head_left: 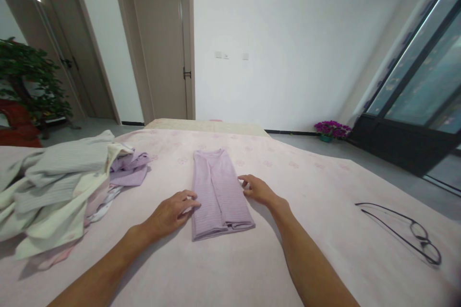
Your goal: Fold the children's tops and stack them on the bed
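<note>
A lilac, finely ribbed shirt (207,192), folded into a long narrow shape, lies flat in front of me with its neckline at the far end. My left hand (178,208) rests at its left edge, fingertips touching the fabric, thumb and fingers apart. On the opposite side, my right hand (259,189) is beside the right edge, its fingers loosely bent and apart, holding nothing. The shirt's near hem shows several stacked layers.
A heap of loose clothes (68,177) in grey, cream and lilac lies at the left on the pink sheet (302,230). Black-framed glasses (419,237) with their arms unfolded lie at the right. Beyond the far edge stand a white wall (288,57) and a potted purple plant (331,129).
</note>
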### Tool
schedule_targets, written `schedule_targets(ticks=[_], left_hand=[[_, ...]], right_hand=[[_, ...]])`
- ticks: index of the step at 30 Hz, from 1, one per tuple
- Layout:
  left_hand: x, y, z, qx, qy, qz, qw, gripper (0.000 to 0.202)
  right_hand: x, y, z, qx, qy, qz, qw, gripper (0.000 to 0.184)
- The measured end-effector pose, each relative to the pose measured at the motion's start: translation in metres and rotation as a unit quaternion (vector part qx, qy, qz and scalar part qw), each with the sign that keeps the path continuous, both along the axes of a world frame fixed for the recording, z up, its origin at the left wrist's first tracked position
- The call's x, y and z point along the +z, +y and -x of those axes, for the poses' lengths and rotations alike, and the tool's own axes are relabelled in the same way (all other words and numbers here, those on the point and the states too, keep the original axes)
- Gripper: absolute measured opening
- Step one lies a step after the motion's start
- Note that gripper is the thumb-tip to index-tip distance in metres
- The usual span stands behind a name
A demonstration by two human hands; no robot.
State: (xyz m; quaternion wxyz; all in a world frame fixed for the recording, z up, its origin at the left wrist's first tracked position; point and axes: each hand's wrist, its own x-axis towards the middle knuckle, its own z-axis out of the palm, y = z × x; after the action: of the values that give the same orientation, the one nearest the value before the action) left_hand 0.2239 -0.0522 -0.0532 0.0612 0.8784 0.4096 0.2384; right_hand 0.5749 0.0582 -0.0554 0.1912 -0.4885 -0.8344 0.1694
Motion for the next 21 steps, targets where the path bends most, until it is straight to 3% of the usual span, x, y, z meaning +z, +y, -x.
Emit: schedule_targets(ticks=[4,8,15,21], left_hand=[[0.001,-0.001,-0.001,-0.018,-0.01,0.051,0.999,0.04],[-0.003,0.002,0.002,-0.041,-0.019,0.089,0.995,0.041],[-0.016,0.003,-0.002,-0.042,-0.055,0.035,0.997,0.032],[-0.023,0.008,-0.001,-0.059,-0.063,-0.018,0.996,0.036]], right_hand=[[-0.003,0.002,-0.008,0.059,0.041,0.024,0.997,0.075],[-0.011,-0.001,-0.003,0.099,0.065,-0.01,0.993,0.085],[-0.014,-0.018,0.019,0.102,0.074,-0.142,0.982,0.061],[-0.01,-0.022,0.021,0.117,0.032,-0.173,0.977,0.05]])
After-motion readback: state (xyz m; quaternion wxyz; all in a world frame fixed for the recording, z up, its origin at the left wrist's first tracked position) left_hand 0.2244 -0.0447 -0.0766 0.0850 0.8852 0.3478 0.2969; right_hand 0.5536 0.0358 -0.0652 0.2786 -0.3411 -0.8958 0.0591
